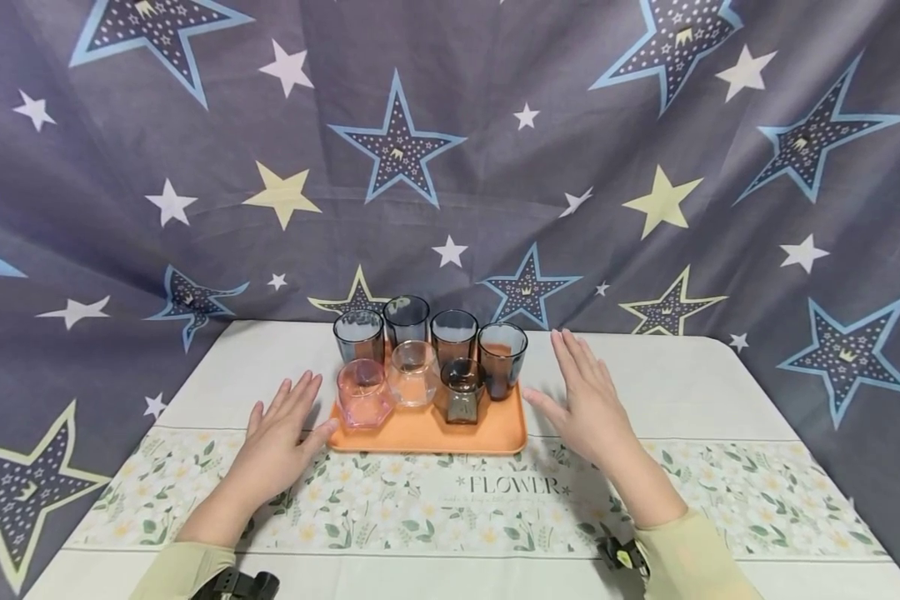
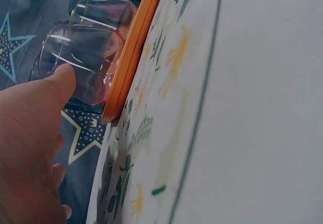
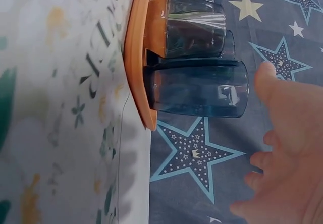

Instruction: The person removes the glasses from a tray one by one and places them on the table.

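Note:
An orange tray [image 1: 427,440] lies on the table with several tall blue-grey glasses [image 1: 453,337] along its back. In front of them stand a pink glass [image 1: 363,398], a clear glass [image 1: 414,379] and a smoky dark glass [image 1: 462,396], all low and upright. To the tray's left is my left hand [image 1: 277,442], fingers extended and holding nothing, its thumb near the front left corner. My right hand [image 1: 592,417] hovers off the right side, empty, fingers straight and thumb toward the rightmost blue glass [image 3: 202,89]. In the left wrist view, the left thumb [image 2: 63,82] overlaps the pink glass.
A white table [image 1: 682,375] carries a floral band [image 1: 345,517] printed with the word FLOWER across its middle. Behind it hangs a grey curtain [image 1: 495,175] patterned with stars. Dark straps with small devices sit at both wrists, by the light sleeves [image 1: 690,558].

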`<action>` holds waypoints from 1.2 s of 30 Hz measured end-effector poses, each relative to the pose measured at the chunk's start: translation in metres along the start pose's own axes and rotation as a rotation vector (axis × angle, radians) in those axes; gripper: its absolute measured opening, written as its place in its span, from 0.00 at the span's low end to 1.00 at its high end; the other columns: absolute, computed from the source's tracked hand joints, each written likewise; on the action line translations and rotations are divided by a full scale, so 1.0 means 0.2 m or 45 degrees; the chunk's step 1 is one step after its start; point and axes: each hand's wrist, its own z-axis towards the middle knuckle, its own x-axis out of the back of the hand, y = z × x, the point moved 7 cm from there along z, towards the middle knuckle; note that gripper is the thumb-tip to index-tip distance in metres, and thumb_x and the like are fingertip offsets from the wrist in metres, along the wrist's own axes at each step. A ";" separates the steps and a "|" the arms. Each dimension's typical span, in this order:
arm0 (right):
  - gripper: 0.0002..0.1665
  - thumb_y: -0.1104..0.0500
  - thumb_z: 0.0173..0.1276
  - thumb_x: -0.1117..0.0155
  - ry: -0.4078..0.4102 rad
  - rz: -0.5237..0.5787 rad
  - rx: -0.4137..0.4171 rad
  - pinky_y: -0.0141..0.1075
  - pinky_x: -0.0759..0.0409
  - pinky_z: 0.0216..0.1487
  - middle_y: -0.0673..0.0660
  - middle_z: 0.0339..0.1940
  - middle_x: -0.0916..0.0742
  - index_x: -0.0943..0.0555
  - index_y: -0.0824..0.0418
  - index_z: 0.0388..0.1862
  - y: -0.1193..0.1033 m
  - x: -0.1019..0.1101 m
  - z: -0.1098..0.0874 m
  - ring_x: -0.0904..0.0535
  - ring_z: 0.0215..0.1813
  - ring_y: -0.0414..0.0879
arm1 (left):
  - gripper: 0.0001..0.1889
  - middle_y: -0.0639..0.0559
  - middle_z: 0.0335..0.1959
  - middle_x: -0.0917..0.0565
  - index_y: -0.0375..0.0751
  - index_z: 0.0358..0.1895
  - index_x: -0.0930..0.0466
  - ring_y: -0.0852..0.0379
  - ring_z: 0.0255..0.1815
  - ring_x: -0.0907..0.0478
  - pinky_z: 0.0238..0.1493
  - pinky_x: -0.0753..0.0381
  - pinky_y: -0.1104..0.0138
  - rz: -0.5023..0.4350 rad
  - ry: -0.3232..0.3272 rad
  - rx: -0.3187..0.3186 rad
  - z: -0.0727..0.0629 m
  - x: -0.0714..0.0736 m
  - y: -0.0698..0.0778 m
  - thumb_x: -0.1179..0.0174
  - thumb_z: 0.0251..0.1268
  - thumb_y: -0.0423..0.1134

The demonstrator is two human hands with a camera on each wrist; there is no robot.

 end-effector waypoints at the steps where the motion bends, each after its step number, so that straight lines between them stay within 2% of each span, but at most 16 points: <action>1: 0.59 0.36 0.83 0.34 0.004 0.009 0.006 0.62 0.62 0.89 0.61 0.94 0.49 0.54 0.56 0.95 0.00 0.00 0.01 0.58 0.93 0.62 | 0.45 0.34 0.91 0.49 0.38 0.91 0.48 0.27 0.90 0.59 0.82 0.68 0.26 -0.002 0.000 0.005 0.00 0.00 0.00 0.44 0.87 0.61; 6: 0.58 0.38 0.83 0.33 0.024 0.052 0.040 0.63 0.59 0.89 0.62 0.94 0.47 0.54 0.57 0.95 -0.03 0.00 0.06 0.56 0.93 0.62 | 0.46 0.34 0.91 0.48 0.38 0.91 0.48 0.27 0.90 0.58 0.82 0.69 0.25 -0.016 -0.006 0.019 0.01 0.00 -0.01 0.44 0.86 0.63; 14: 0.56 0.38 0.84 0.34 0.040 0.139 0.072 0.62 0.56 0.89 0.63 0.93 0.45 0.53 0.57 0.95 -0.07 0.01 0.13 0.55 0.92 0.62 | 0.48 0.33 0.89 0.45 0.36 0.91 0.48 0.26 0.89 0.56 0.81 0.68 0.25 -0.035 -0.013 -0.013 0.03 -0.02 0.00 0.41 0.85 0.63; 22: 0.56 0.35 0.84 0.37 -0.022 0.251 0.028 0.65 0.52 0.88 0.58 0.94 0.48 0.56 0.48 0.96 -0.07 0.01 0.20 0.55 0.93 0.60 | 0.47 0.29 0.86 0.39 0.33 0.90 0.47 0.25 0.88 0.52 0.81 0.65 0.24 -0.070 -0.034 -0.044 0.05 -0.07 -0.02 0.39 0.85 0.59; 28: 0.56 0.34 0.84 0.37 -0.049 0.333 -0.013 0.68 0.50 0.86 0.60 0.94 0.48 0.56 0.45 0.96 -0.06 -0.01 0.23 0.53 0.92 0.64 | 0.47 0.28 0.85 0.38 0.31 0.89 0.45 0.24 0.88 0.51 0.81 0.66 0.24 -0.094 -0.032 -0.065 0.04 -0.10 -0.02 0.38 0.84 0.60; 36: 0.56 0.36 0.83 0.34 -0.093 0.471 -0.034 0.70 0.46 0.84 0.64 0.93 0.46 0.54 0.45 0.96 -0.02 -0.07 0.21 0.48 0.90 0.68 | 0.47 0.30 0.84 0.34 0.32 0.88 0.42 0.26 0.88 0.49 0.81 0.66 0.24 -0.108 -0.044 -0.051 0.00 -0.11 -0.03 0.36 0.82 0.60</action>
